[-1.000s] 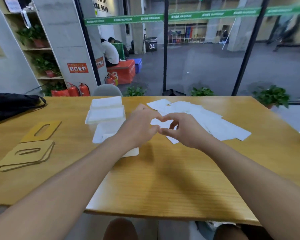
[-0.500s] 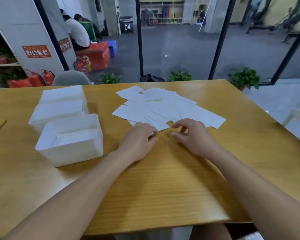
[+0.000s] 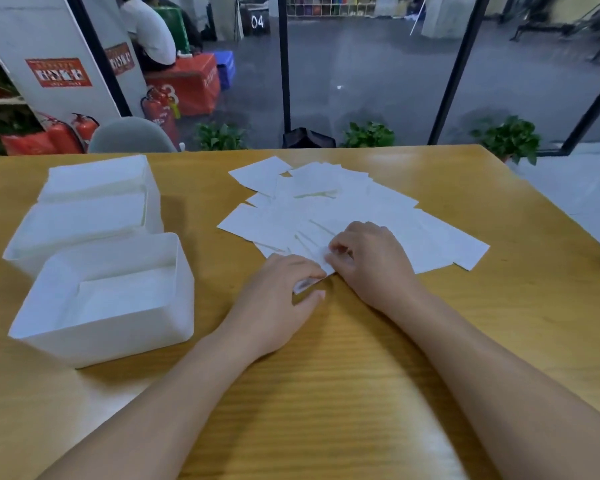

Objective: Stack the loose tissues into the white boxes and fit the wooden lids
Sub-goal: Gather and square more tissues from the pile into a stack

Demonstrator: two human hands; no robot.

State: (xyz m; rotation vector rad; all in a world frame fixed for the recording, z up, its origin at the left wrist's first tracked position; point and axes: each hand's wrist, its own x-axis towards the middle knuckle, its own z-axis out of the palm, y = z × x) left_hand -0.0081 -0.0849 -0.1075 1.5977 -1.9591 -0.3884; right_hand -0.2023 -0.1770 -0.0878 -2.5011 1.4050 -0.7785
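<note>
Three white boxes [image 3: 101, 299], two hands [image 3: 278, 299], many loose tissues [image 3: 343, 209].

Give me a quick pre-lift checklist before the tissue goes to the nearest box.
1. Left hand pinches the near tissue corner: ok.
2. Right hand fingers curled on the same tissue edge: ok.
3. Only one sheet picked from the loose tissues: cannot tell.
4. Nearest white box open, with room above the tissues inside: ok.
5. Bare table between hands and box: ok.
6. Wooden lids in view: not ok.
</note>
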